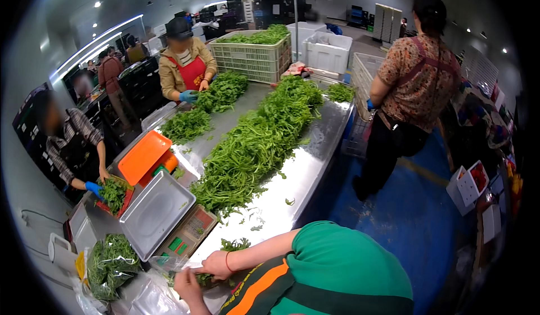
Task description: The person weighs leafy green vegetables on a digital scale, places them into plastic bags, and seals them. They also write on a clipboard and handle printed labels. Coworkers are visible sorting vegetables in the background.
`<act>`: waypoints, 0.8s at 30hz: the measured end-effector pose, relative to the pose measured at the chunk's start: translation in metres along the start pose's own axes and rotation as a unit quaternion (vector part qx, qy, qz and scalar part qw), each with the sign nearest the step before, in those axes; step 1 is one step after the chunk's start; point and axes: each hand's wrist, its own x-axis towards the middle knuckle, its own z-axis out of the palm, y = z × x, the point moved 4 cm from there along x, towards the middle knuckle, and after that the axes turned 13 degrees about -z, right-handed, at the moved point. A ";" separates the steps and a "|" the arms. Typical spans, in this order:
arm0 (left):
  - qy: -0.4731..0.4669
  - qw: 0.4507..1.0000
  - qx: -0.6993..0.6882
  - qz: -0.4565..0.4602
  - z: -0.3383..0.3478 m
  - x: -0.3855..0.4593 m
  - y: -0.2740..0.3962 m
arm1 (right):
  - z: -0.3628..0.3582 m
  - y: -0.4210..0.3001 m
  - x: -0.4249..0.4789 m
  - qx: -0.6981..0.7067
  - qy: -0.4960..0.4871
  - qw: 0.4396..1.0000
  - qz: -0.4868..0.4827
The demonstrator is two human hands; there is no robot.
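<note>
My right hand [217,265], with a red cord at its wrist, is at the mouth of a clear plastic bag [168,263] near the bottom of the view. Close beside it, the fingers of my left hand [187,285] pinch the bag's edge. Leafy greens [205,279] show under my hands, partly hidden by them. A small bunch of greens [236,245] lies just beyond my right wrist. To the left sits a filled clear bag of greens [113,264]. A scale with a metal tray [158,213] stands beyond my hands.
A long heap of greens [257,142] covers the metal table's middle. An orange tray [145,157] lies past the scale. Two co-workers [185,66] [78,146] handle greens across the table; another person [415,74] stands at the right by a crate [365,78]. A white pitcher [61,251] stands left.
</note>
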 end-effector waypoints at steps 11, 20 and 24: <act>0.210 0.954 0.212 -0.037 -0.006 -0.018 -0.016 | -0.001 0.025 -0.013 0.188 0.201 0.958 0.079; -0.179 0.932 -0.122 -0.289 0.059 -0.059 -0.082 | 0.019 0.022 0.030 0.051 0.071 0.995 0.039; -0.269 0.888 -0.217 -0.304 0.070 -0.091 -0.038 | 0.039 0.039 0.050 -0.065 0.025 0.997 0.022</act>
